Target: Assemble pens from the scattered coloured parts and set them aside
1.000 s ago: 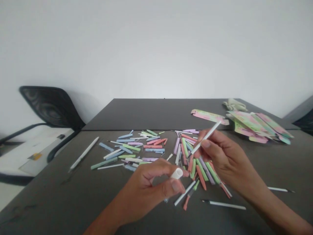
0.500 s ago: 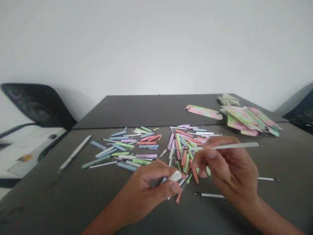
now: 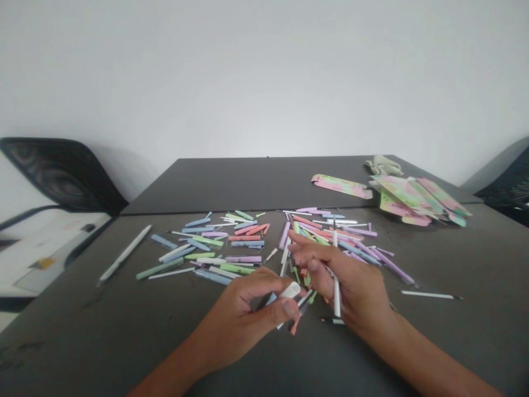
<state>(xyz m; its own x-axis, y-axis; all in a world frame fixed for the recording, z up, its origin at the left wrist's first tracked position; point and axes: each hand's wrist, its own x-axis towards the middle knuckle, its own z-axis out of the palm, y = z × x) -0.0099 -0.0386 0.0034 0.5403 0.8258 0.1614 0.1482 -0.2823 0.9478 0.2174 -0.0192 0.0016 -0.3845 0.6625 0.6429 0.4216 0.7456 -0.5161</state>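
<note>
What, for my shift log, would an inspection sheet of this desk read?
Surface: dark table, seam across the middle.
Job's things: white barrel; thin white refill.
Clutter: pastel pen parts scattered; flat cartons far right; white pen far left; loose refill right.
Grippers: left hand pinches the white barrel; right hand holds the thin white refill, fingertips over the parts.
Cables: nothing seen.
Surroundings: black chair left; white wall behind.
</note>
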